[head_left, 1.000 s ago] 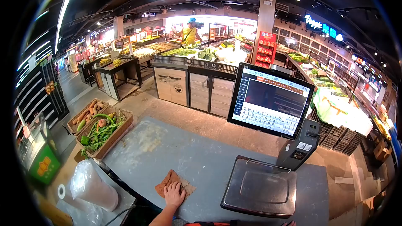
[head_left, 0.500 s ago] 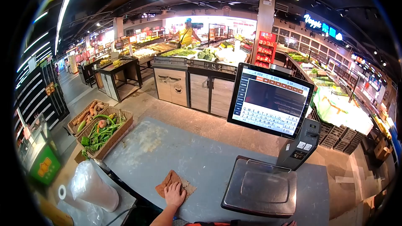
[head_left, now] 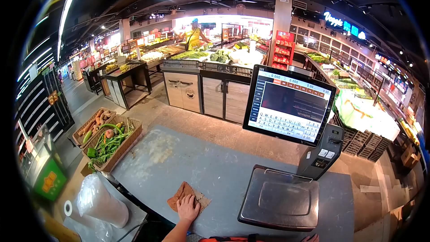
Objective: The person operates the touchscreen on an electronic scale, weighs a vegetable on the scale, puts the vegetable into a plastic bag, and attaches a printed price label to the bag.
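Note:
My left hand [head_left: 188, 207] lies palm down on a brown cloth [head_left: 181, 194] spread on the grey counter [head_left: 192, 161]. Its fingers are slightly apart and the palm hides part of the cloth. A paler, beige patch of the cloth shows to the right of the fingers. At the bottom edge, only some fingers of my right hand [head_left: 311, 238] show, resting stretched out on the counter just below the scale's metal plate [head_left: 280, 199]. Nothing is seen in them; the rest of that hand is out of frame.
A touchscreen [head_left: 290, 105] on a dark post stands behind the scale. Left of the counter are a wicker basket of green vegetables [head_left: 112, 143] and rolls of plastic bags [head_left: 101, 201]. Produce stands fill the background, with a person in yellow [head_left: 193, 36] among them.
Both of my hands and the cloth stay nearly in place. The view shifts slightly, and a little more of my right hand shows. The person in yellow has turned and spread their arms.

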The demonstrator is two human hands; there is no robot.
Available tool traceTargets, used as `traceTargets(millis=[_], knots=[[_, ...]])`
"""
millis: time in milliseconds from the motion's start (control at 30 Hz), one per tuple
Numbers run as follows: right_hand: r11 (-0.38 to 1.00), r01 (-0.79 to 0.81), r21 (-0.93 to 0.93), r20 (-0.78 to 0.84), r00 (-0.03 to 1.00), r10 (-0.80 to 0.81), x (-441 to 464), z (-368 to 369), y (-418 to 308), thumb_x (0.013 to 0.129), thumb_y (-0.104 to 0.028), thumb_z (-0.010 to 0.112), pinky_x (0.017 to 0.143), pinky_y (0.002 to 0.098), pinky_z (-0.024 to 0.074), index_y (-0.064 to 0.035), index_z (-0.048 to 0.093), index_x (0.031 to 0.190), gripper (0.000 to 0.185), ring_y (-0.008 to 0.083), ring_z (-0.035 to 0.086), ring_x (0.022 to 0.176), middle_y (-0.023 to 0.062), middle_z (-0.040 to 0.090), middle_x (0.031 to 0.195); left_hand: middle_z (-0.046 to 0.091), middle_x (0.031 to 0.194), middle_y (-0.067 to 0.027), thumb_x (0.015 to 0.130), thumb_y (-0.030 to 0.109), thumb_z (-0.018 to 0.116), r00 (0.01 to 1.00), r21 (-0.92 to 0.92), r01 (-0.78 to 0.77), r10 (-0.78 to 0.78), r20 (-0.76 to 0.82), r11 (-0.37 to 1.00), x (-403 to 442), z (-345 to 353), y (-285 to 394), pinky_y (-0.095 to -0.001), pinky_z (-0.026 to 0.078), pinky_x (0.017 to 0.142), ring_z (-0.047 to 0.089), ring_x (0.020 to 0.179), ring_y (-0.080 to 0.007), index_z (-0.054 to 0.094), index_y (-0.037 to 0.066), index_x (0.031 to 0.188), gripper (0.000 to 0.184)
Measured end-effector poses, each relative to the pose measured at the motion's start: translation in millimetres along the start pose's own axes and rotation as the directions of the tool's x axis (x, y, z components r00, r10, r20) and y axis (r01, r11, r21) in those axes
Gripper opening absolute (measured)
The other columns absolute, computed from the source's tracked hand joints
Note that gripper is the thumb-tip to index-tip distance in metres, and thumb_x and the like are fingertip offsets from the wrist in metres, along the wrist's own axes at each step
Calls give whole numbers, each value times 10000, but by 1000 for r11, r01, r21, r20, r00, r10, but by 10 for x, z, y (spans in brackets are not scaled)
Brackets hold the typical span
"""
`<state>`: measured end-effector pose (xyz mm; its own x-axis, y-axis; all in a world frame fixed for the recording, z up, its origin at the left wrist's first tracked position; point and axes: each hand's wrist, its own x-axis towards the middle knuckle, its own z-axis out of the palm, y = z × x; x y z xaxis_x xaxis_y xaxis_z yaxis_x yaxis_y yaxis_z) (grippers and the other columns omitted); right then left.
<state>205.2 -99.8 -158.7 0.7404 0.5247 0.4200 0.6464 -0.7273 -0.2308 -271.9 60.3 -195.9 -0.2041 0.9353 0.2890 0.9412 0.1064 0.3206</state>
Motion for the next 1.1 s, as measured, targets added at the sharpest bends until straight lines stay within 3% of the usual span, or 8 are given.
traceTargets(millis=[333,633,1100], knots=[[998,-54,-43,157,986,60,-11,47,48,849,-295,444,955,433,357,-13,523,1164,431,342,465,1112,187,526,1176,489,1234,-38,779,401,526,1000,8,-4,4,3,1000,-1,-3,-1,-451,190,1018,397,1185,-211,527,137,1167,469],[990,-86,-110,300,947,116,-30,316,230,875,-406,389,1004,470,273,-66,378,1310,552,287,300,1272,139,356,1364,510,1204,-50,775,384,537,999,30,-34,35,-40,999,4,-11,13,-440,209,998,419,1157,-218,541,118,1137,449],[993,-101,-66,303,946,116,16,268,214,852,-412,440,1011,455,277,-55,392,1295,571,298,319,1257,152,384,1339,499,1217,-44,771,369,532,999,9,-15,15,-30,1000,0,-4,13,-462,210,1001,409,1172,-209,538,126,1142,443]])
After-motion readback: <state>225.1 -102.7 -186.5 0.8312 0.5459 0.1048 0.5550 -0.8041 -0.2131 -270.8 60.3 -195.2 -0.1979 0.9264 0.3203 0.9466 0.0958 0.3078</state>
